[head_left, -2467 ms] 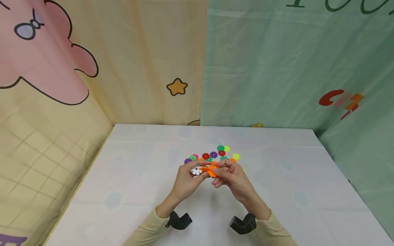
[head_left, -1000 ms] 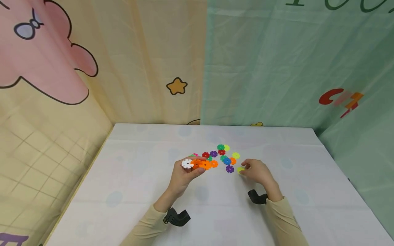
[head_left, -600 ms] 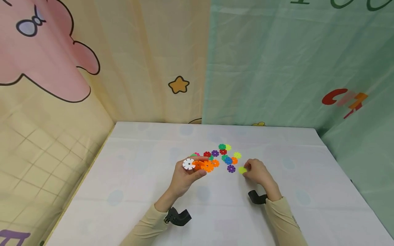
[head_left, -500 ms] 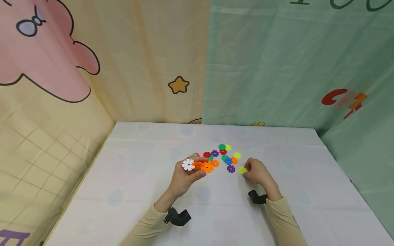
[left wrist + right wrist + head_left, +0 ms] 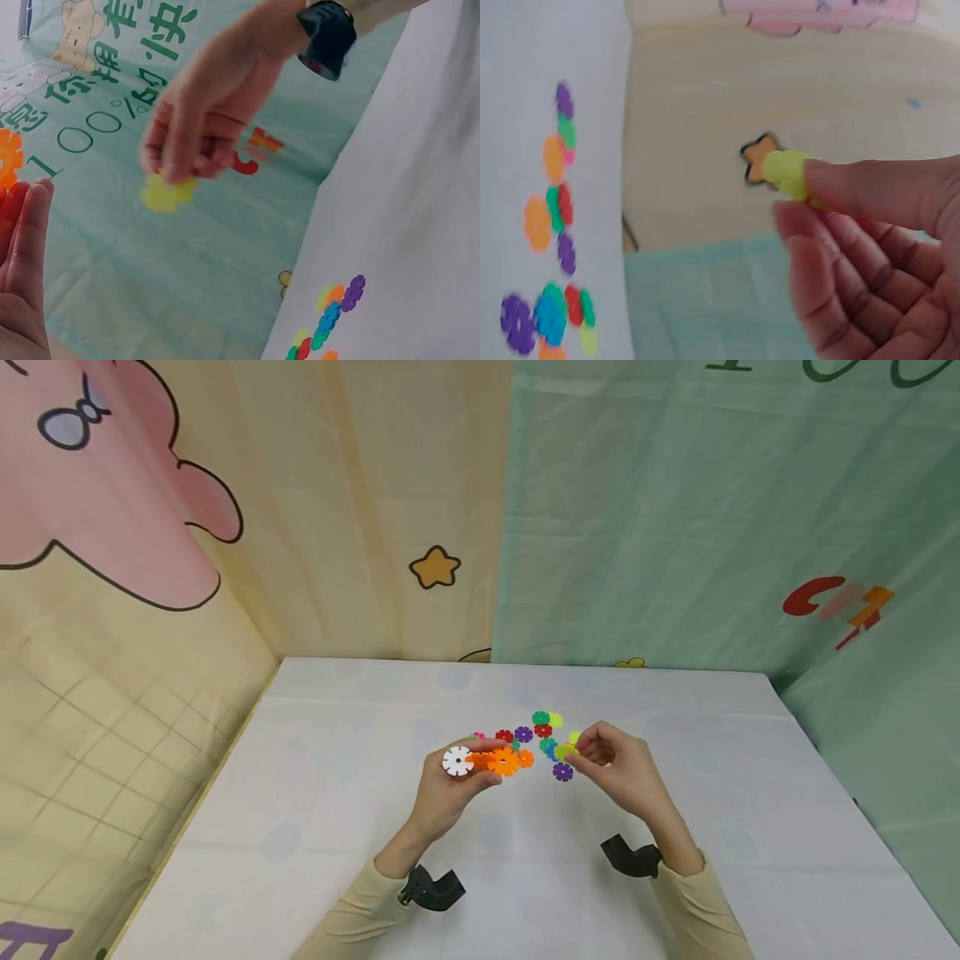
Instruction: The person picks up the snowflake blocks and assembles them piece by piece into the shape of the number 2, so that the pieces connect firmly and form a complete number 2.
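My left hand (image 5: 442, 793) grips a joined piece of snowflake discs above the table, with a white snowflake disc (image 5: 457, 762) at one end and an orange snowflake disc (image 5: 503, 762) at the other. More orange shows between them, partly behind the fingers. To the right, my right hand (image 5: 618, 768) pinches a yellow snowflake disc (image 5: 565, 752) between thumb and finger, raised off the table. In the right wrist view the same yellow disc (image 5: 786, 171) sticks out past the thumb. A small gap separates the two hands. The left wrist view shows only part of the left hand (image 5: 26, 262).
Loose snowflake discs lie beyond the hands on the white table (image 5: 337, 827), among them a purple disc (image 5: 562, 772), a red disc (image 5: 543, 731) and a green disc (image 5: 541, 717). Printed curtains (image 5: 637, 527) stand along the table's back and sides.
After working at the orange piece with the left hand, my right hand reached right to the yellow disc on the table. It has since lifted that disc and moved left. My left hand stays nearly still.
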Demonstrator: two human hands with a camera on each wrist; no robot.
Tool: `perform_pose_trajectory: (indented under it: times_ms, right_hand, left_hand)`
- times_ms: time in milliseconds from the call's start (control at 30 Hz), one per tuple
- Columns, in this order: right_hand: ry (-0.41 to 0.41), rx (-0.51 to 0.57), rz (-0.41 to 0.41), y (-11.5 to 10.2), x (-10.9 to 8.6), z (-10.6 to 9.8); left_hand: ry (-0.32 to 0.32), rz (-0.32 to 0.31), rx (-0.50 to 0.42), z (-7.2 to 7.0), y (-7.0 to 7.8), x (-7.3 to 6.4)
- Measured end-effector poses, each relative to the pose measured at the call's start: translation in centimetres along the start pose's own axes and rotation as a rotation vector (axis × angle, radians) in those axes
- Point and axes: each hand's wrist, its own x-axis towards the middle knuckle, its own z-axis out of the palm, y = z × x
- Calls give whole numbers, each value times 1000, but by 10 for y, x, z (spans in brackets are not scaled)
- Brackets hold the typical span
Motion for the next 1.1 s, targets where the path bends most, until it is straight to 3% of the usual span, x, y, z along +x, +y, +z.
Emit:
perform_pose_trajectory:
  times_ms: [133,233,400,500,833,1100]
  right_hand:
    - [56,222,-239,-34,-12,4]
    - [67,318,-339,-54,-18,10]
    - [65,418,-355,-80,-24,19]
    - [68,437,-340,-85,-26,23]
    - [132,358,-425,-65,-26,41]
    - [238,362,-548,-61,-28,51]
  left_hand:
    - [50,-62,8,0,0,0]
    - [73,-101,18,1,-1,0]
    - [77,-142,22,2,-3,-1]
    - [77,-157,27,3,-4,-1]
    - [92,-202,10,9,-4,-2]
    - [114,-173,14,13,-3,-4]
